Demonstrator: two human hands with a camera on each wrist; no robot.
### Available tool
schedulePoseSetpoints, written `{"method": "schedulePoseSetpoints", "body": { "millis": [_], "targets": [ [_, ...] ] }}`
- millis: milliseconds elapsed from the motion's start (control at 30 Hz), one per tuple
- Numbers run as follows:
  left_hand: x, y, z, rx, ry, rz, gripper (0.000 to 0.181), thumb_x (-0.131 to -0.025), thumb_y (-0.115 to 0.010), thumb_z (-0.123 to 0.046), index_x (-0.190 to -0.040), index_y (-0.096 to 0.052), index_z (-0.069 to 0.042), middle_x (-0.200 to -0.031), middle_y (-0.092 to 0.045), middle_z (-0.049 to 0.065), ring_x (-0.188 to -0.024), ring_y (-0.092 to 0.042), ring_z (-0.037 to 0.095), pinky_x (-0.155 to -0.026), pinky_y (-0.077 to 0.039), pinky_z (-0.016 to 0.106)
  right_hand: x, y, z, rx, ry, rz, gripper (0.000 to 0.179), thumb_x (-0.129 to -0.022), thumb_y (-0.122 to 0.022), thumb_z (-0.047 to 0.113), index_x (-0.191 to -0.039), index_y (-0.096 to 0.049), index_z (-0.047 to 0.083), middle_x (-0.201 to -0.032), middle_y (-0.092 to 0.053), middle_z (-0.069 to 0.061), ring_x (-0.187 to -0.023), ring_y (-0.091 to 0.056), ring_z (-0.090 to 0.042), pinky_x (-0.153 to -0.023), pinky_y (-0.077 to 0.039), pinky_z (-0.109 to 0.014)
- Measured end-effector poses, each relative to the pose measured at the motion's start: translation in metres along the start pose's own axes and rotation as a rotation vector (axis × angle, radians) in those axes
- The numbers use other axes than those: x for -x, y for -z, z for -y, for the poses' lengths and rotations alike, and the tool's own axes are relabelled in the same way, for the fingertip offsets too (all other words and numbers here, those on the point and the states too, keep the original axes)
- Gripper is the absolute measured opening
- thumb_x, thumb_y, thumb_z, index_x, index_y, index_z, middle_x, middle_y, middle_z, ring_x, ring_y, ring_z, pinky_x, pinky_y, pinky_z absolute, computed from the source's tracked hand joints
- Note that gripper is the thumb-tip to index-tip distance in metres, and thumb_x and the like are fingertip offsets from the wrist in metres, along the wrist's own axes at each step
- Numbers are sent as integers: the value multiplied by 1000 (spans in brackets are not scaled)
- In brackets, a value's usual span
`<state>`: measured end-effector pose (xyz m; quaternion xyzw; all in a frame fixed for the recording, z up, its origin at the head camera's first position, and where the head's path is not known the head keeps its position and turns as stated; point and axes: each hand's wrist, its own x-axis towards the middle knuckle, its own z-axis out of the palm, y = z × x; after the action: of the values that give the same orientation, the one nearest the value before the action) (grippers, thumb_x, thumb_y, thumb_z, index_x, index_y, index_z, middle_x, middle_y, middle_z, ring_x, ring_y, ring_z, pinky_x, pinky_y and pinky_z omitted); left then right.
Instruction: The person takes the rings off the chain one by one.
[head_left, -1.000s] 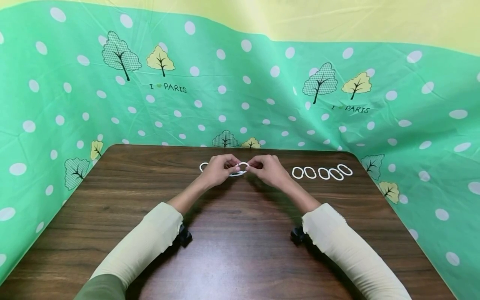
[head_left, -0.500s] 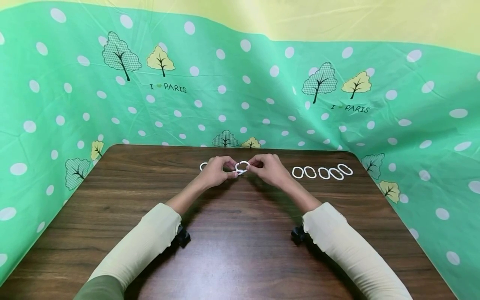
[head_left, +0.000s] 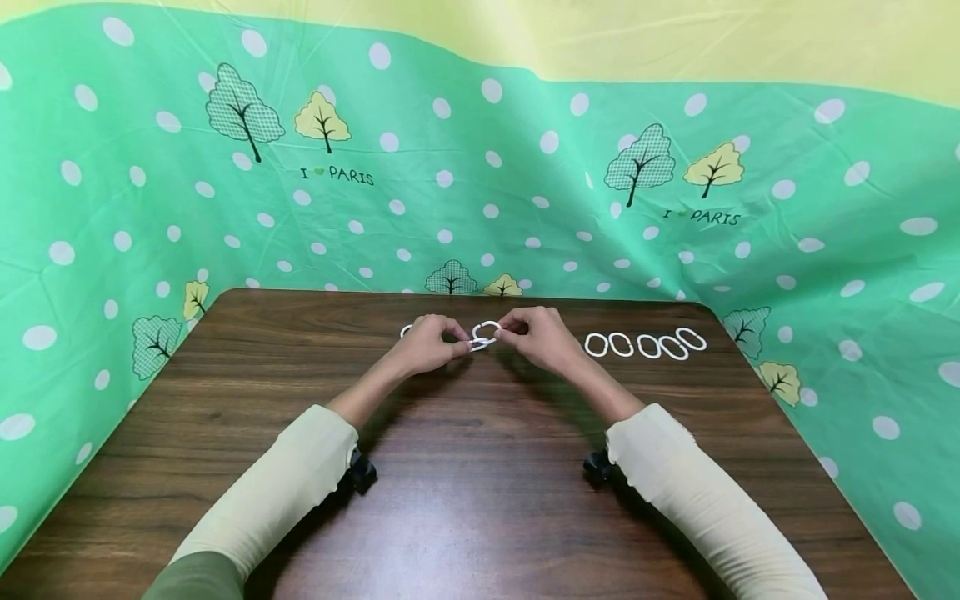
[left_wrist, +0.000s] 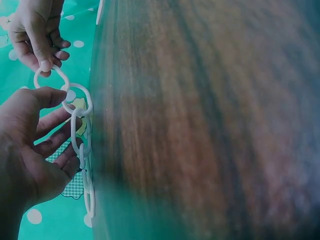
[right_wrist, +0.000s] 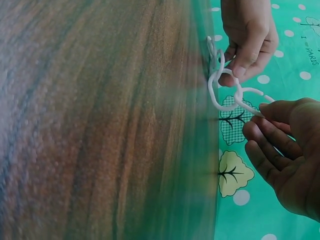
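Near the table's far edge, my right hand point(head_left: 542, 337) pinches a white oval plastic link point(head_left: 489, 324) between thumb and fingers. That link has a small gap in its rim, seen in the right wrist view, and hooks through the end link point(right_wrist: 216, 95) of a white chain. With thumb and fingertips, my left hand point(head_left: 431, 343) pinches this end link. More joined chain links point(left_wrist: 82, 150) trail past my left palm in the left wrist view. Behind the left hand, part of a chain link point(head_left: 406, 331) shows; the hand hides the chain between.
Several loose white links point(head_left: 620, 344) lie in a row on the brown wooden table point(head_left: 480, 467), to the right of my right hand. A green dotted cloth point(head_left: 480, 192) hangs just behind the table's far edge and along both sides.
My left hand has let go of the link in my right hand and shifted slightly left, now pinching the chain's end link. The right hand has barely moved.
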<state>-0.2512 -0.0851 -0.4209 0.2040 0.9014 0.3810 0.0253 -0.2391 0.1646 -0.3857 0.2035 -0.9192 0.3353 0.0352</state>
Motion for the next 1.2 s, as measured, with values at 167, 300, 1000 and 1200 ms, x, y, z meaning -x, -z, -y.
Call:
{"method": "schedulePoseSetpoints", "body": {
  "millis": [167,300,1000,1200],
  "targets": [
    [-10,-6,20,-20,-29,-1,18,-98,-75,-27,-100,-88,-15,-81,-80,-3,-81,-67,17,-74,-50,33,0,0,0,5,-9,1,17,-105,-82,23,-112,-86,8,-100,-87,-7,-91,-78,-20,-83,-59,-35],
    [-7,-4,14,-7,-19,13,17,-101,-76,-26,-101,-87,-14,-78,-79,-2,-74,-66,15,-70,-49,33,0,1,0,2,-13,1,16,-105,-82,22,-111,-86,8,-99,-87,-6,-90,-78,-20,-83,-59,-36],
    [-15,-12,18,-15,-128,-2,17,-102,-78,-28,-89,-80,-18,-84,-77,-3,-84,-67,18,-79,-52,35,2,-3,9,-11,37,8,15,-105,-82,21,-109,-85,7,-97,-86,-6,-86,-74,-15,-79,-57,-31],
    [-24,-20,28,-46,-156,-2,14,-99,-78,-27,-86,-76,-23,-86,-74,-7,-85,-65,16,-79,-51,34,1,-3,13,-4,33,-3,15,-106,-79,21,-109,-85,7,-97,-85,-5,-85,-72,-15,-79,-56,-31]
  ]
}}
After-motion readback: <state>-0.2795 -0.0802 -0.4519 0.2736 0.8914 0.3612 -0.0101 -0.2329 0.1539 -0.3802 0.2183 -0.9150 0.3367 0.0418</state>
